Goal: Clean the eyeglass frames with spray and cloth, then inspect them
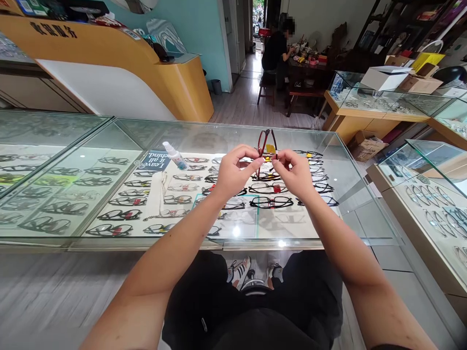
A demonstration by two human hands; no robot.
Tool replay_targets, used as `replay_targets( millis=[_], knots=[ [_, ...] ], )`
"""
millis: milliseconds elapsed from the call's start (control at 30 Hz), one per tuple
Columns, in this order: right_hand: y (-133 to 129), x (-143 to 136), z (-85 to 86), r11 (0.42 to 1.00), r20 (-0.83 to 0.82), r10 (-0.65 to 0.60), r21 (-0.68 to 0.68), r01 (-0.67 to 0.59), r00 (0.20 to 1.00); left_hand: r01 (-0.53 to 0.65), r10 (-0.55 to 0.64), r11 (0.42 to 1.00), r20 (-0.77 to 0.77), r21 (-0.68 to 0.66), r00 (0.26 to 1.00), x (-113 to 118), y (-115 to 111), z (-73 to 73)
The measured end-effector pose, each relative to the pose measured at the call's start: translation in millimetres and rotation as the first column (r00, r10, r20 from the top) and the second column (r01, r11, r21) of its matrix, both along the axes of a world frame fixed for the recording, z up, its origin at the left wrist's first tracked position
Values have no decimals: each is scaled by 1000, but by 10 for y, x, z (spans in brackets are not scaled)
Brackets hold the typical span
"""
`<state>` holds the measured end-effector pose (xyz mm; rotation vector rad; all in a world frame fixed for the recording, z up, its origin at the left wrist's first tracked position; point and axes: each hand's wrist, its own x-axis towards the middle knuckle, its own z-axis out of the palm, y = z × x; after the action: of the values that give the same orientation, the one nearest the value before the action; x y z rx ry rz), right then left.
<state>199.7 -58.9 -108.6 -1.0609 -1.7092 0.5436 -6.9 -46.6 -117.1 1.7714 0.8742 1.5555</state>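
A pair of dark red and black eyeglasses (260, 141) is held up above the glass counter (233, 245), between my two hands. My left hand (237, 170) pinches one side of it with thumb and fingers. On the other side, my right hand (295, 171) is closed on the dark part of the frame. Rows of eyeglasses (272, 201) lie under the glass beneath my hands. To the left of my hands are a white spray bottle (175, 156) and a blue piece with white lettering (155, 161).
A white strip with a chain (156, 194) lies left of my left forearm. Beyond the counter stands a wooden reception desk (186, 87). A person (273, 51) sits at a cluttered table at the back. More glass display cases (430, 194) stand at the right.
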Motion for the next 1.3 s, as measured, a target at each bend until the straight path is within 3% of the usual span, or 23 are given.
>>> replay_targets(
  millis=[267, 500, 600, 700, 833, 967, 1300],
  knots=[
    [98, 206, 63, 951, -78, -292, 79, 298, 953, -55, 53, 998, -90, -19, 995, -30, -2, 60],
    [108, 273, 102, 916, -161, -331, 182, 358, 930, -55, 52, 998, -103, -32, 993, -34, -2, 70],
    [80, 226, 82, 911, -183, -283, 256, 323, 942, -64, 63, 996, -14, -63, 998, -45, 39, 32],
    [32, 163, 65, 932, -94, -197, 291, 216, 976, -45, 49, 995, 44, -92, 998, -46, 61, 7],
    [-26, 85, 49, 976, 42, -68, 210, 57, 997, -9, 13, 996, 44, -84, 999, -11, 20, 7],
    [-39, 41, 24, 990, 71, -17, 144, 7, 997, 19, -19, 999, -4, -47, 1000, 29, -48, 12],
    [-60, -20, -11, 994, -47, 101, 36, -100, 994, 75, -69, 990, 58, -119, 996, 56, -35, -20]
  ],
)
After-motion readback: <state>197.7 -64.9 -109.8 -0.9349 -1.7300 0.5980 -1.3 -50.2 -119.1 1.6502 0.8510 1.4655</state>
